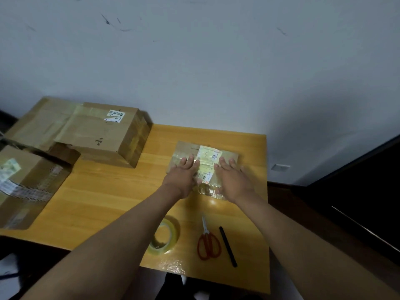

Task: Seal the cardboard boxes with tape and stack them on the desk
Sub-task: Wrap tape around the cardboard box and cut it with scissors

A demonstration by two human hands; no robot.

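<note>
- Small flat box [205, 164]: a low cardboard parcel lying toward the far right part of the wooden surface [104, 198], well in from the far edge; it carries a pale printed label [208, 158] and glossy clear tape across its top and near side.
- Left hand [184, 176]: laid palm down on the left part of the small flat box, fingers [190, 160] straight and released, pressing on the taped top without gripping anything.
- Right hand [232, 180]: laid palm down on the right part of the same box, fingers straight and released, pressing flat; the two hands lie apart with the label between them.
- Tape roll [166, 237]: a clear roll lying flat near the front edge of the surface, partly hidden behind the left forearm.
- Scissors [208, 242]: red-handled, closed, lying just right of the tape roll with the blades pointing to the far edge.
- Pen [228, 246]: a black stick lying just right of the scissors, roughly parallel to them.
- Large box [104, 135]: a taped cardboard box with a small label, at the far left corner of the surface, resting against a wider flat carton [41, 124] behind it.
- Third box [26, 185]: a taped box with labels at the left edge, nearer the front.
- Wall [194, 61]: pale, scuffed, behind the far edge.
</note>
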